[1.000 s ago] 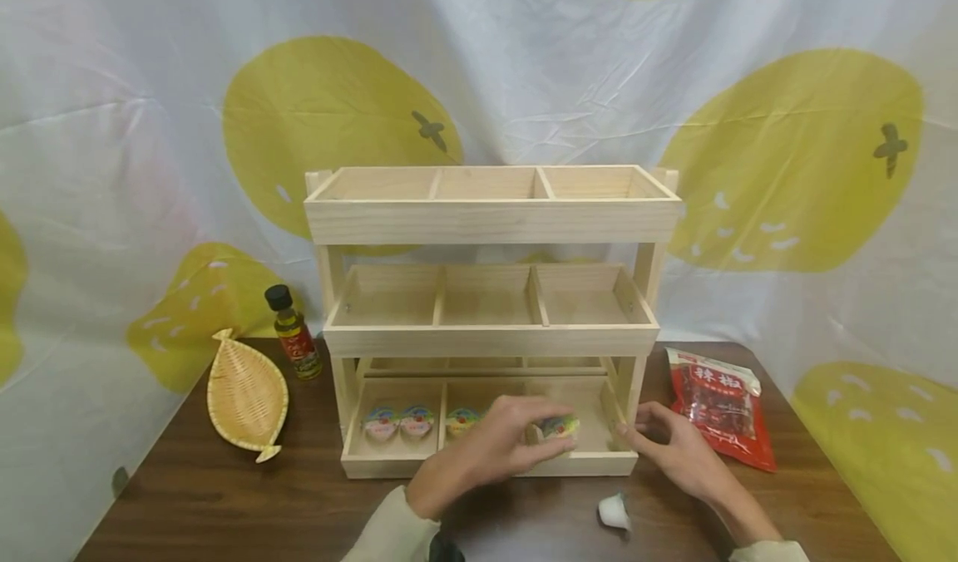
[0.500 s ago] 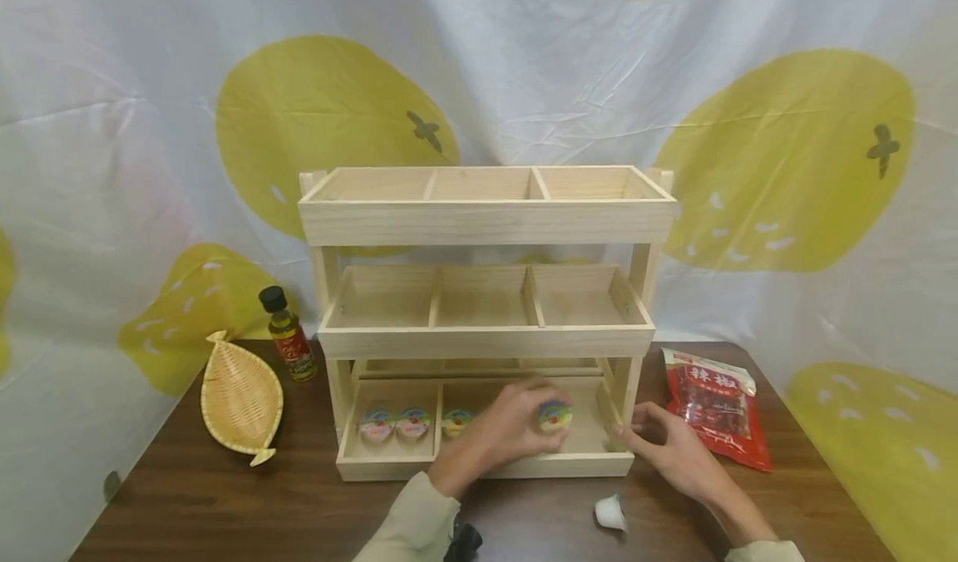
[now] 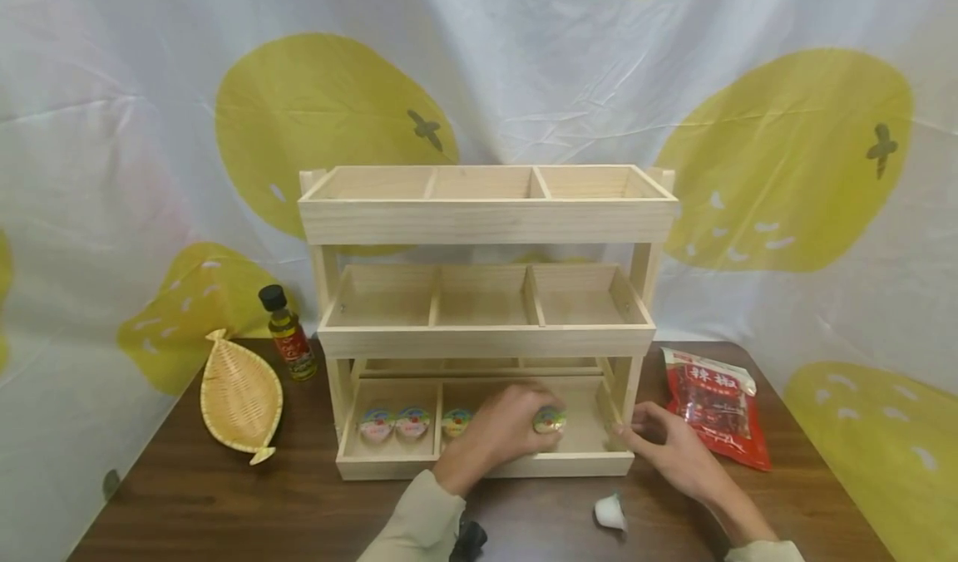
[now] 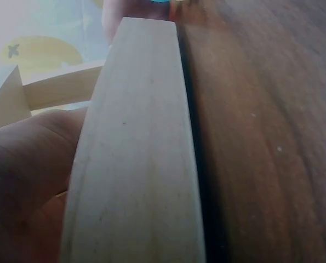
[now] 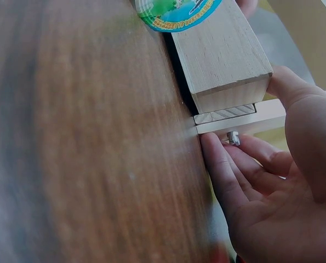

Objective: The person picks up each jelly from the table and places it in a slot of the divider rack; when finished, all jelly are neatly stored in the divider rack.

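The left hand pinches a lidded cup at the bottom tray; the right hand's fingers grasp the rack's end (a white cup lies on the surface).

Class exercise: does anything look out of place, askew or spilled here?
One small cup lies tipped over on the table in front of the wooden rack, whereas three other cups sit lids showing in its bottom tier. No spill shows.
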`<state>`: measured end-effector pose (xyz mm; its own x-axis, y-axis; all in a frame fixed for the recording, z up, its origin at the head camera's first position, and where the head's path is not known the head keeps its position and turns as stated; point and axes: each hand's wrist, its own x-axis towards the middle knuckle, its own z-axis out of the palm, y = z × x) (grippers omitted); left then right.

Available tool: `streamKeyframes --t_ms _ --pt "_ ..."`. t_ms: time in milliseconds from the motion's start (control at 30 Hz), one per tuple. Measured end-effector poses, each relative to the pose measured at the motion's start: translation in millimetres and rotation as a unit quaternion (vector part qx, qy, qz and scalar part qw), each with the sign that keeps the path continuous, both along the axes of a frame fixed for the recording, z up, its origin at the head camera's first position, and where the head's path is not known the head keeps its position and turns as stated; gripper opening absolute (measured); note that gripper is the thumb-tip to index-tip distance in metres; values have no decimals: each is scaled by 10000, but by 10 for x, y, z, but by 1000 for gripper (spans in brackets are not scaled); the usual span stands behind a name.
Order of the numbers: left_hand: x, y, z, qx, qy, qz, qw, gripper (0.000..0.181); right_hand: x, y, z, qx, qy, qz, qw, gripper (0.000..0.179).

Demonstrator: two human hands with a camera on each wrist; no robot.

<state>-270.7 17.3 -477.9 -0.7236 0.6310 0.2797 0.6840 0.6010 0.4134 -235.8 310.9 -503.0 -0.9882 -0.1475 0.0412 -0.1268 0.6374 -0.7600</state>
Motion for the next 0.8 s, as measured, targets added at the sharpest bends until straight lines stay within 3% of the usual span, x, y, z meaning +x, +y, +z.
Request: streamKeyframes --t_ms 400,800 --pt "50 -22 99 -314 -513 -80 9982 36 -7 6 -1 24 -59 -55 10000 36" --pt "20 -30 100 -271 -580 -194 9978 36 -6 6 0 37 -57 -40 10000 36"
